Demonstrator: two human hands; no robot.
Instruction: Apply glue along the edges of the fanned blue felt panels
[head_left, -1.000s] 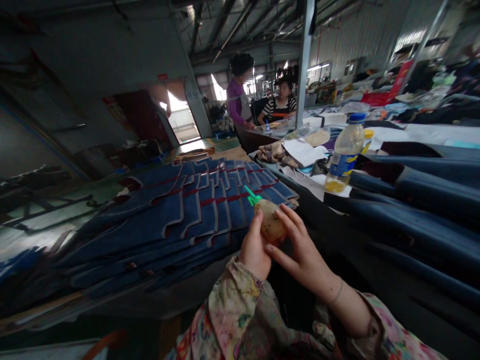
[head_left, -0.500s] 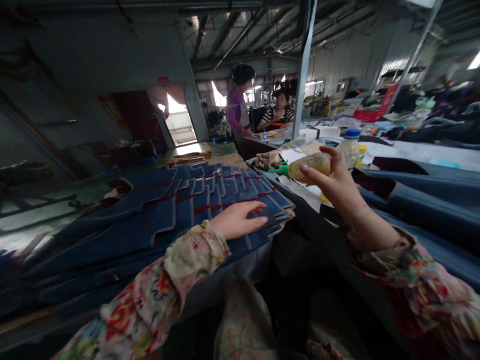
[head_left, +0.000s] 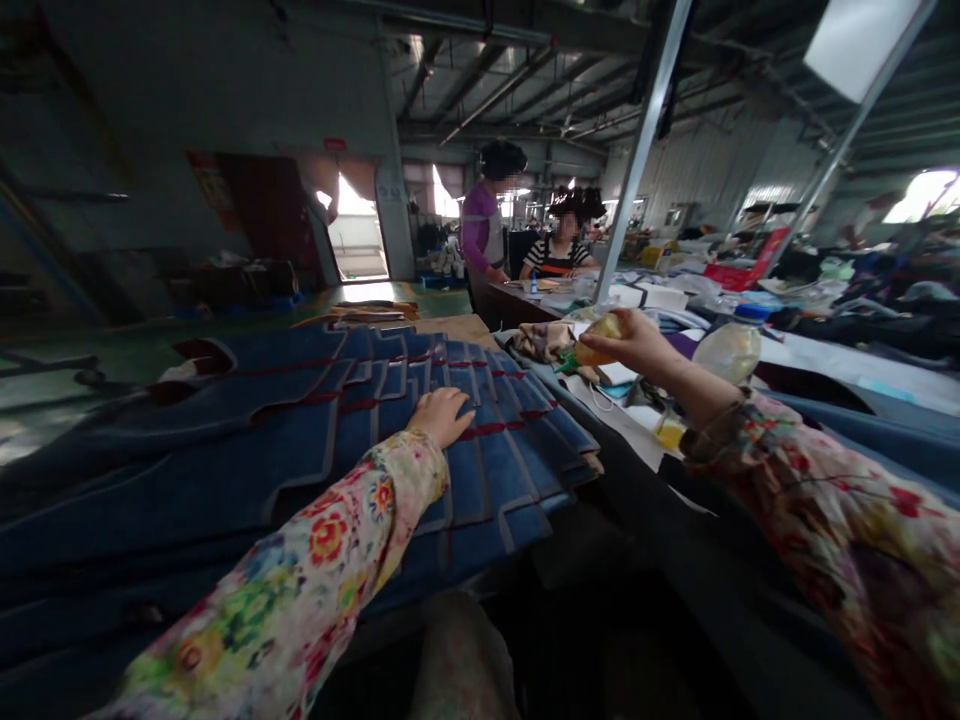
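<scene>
My left hand [head_left: 442, 415] rests with its fingers lying over overlapping blue fabric pieces [head_left: 330, 430] with grey edge strips and dark red bands. It is open and holds nothing that I can see. On the right, my right hand [head_left: 641, 345] is closed around a yellowish squeeze bottle [head_left: 604, 328]. The bottle's green nozzle [head_left: 564, 362] points down and to the left, partly hard to make out. Below it lie a crumpled beige cloth [head_left: 540, 340] and a pale blue-and-white item [head_left: 615, 375].
A clear bottle with a blue cap [head_left: 727, 350] stands right of my right wrist. More dark blue fabric [head_left: 900, 415] lies on the right-hand table. A person in purple [head_left: 481, 225] stands beyond, and one in stripes [head_left: 559, 258] sits by a table. A metal post [head_left: 637, 160] rises there.
My left hand has moved left and farther out, now on the blue pieces. My right hand has turned over the squeeze bottle, whose nozzle now tilts downward. The view has shifted slightly.
</scene>
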